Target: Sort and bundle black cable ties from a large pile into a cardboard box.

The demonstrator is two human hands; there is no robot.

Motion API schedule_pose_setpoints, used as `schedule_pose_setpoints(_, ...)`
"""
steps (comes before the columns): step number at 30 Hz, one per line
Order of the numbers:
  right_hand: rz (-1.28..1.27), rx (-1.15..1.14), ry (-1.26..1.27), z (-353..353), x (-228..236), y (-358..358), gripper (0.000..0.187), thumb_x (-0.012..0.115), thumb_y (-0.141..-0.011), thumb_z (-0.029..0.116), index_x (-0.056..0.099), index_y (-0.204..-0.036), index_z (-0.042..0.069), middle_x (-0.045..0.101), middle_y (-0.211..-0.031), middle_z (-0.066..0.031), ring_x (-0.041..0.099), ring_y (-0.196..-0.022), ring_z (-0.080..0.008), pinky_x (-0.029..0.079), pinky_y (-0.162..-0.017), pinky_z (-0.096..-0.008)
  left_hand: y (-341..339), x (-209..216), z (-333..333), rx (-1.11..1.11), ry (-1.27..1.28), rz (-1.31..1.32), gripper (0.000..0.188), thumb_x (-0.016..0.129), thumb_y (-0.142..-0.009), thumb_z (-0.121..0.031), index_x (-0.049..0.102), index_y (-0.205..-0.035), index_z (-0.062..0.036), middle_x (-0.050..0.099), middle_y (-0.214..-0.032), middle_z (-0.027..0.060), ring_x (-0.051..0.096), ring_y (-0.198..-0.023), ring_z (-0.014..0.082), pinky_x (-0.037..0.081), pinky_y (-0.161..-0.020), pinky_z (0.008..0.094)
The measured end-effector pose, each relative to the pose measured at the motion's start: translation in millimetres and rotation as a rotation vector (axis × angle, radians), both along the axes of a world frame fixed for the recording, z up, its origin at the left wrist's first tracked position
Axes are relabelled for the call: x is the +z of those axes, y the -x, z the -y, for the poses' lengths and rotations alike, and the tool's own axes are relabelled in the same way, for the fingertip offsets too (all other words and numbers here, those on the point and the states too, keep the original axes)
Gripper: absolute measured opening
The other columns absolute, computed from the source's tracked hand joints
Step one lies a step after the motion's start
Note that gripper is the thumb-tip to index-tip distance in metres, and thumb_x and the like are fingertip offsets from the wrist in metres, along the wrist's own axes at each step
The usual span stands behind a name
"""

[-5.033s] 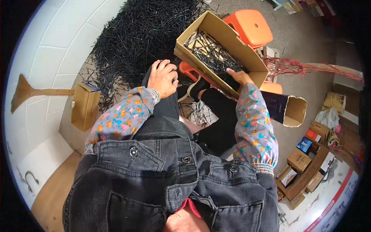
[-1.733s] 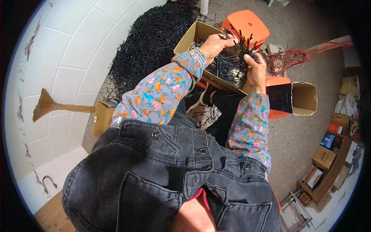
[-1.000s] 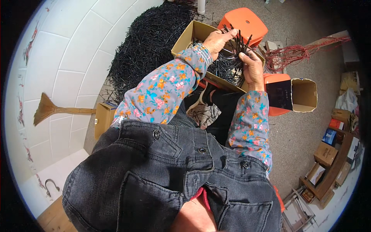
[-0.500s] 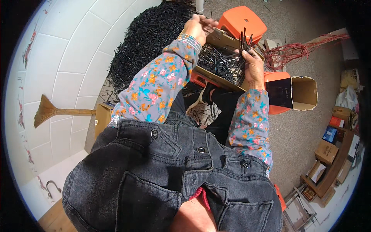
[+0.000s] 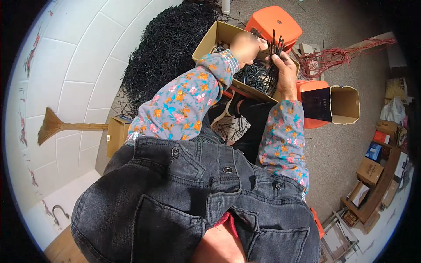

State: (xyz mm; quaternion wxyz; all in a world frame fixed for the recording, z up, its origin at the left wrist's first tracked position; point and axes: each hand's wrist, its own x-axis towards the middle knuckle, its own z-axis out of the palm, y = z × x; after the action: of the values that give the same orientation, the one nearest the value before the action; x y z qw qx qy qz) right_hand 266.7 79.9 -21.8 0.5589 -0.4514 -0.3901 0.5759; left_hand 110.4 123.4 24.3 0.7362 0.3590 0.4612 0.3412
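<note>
My right hand [image 5: 286, 72] is closed round an upright bunch of thin black strips [image 5: 275, 46], whose ends stick up above the fingers. Close to the left of that bunch is my left hand [image 5: 246, 48], smeared by motion, its fingertips towards the strips; whether it holds anything is hidden. Both hands are over an open cardboard box [image 5: 205, 44] with many loose black strips [image 5: 251, 76] inside. Beyond my left forearm, a large heap of similar black strips [image 5: 169, 52] lies on the floor against the tiled wall.
An orange stool [image 5: 276, 24] stands behind the box. A second orange stool [image 5: 313, 122] at the right bears an open-ended carton [image 5: 344, 105]. Red cords [image 5: 333, 59] lie further right. A broom [image 5: 74, 126] and a small box [image 5: 115, 140] are at left.
My left hand has moved right and nearer, from the edge of the heap to beside the bunch. The right hand stays almost in place with its strips.
</note>
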Motion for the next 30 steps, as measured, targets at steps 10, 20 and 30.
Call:
schedule_pose_setpoints(10, 0.078, 0.028, -0.036, 0, 1, 3, 0.019, 0.056, -0.084, 0.01, 0.059, -0.099, -0.002, 0.063, -0.08, -0.0058, 0.054, -0.066, -0.0097, 0.044, -0.063, -0.022, -9, -3, 6, 0.041, -0.045, -0.041, 0.013, 0.067, -0.079, -0.014, 0.055, -0.076, -0.0116, 0.035, -0.051, -0.0079, 0.026, -0.038, 0.0032, 0.019, -0.034, 0.0203)
schedule_pose_setpoints(20, 0.043, -0.03, 0.033, 1, 3, 4, 0.021, 0.058, -0.084, 0.011, 0.06, -0.102, -0.001, 0.062, -0.081, -0.005, 0.054, -0.066, -0.0094, 0.043, -0.061, -0.0205, 5, -19, -5, 0.036, 0.003, 0.117, 0.017, 0.06, -0.086, -0.025, 0.058, -0.085, -0.0088, 0.037, -0.053, -0.008, 0.029, -0.041, 0.0037, 0.022, -0.035, 0.0197)
schedule_pose_setpoints(30, 0.29, -0.076, -0.009, -9, -25, -1, 0.023, 0.055, -0.086, 0.018, 0.059, -0.097, -0.001, 0.062, -0.075, -0.0036, 0.054, -0.064, -0.0094, 0.042, -0.058, -0.0219, 15, 8, -28, 0.428, -0.284, -0.003, 0.027, 0.05, -0.089, -0.031, 0.058, -0.085, -0.0054, 0.046, -0.056, -0.0033, 0.041, -0.045, 0.0066, 0.033, -0.038, 0.0241)
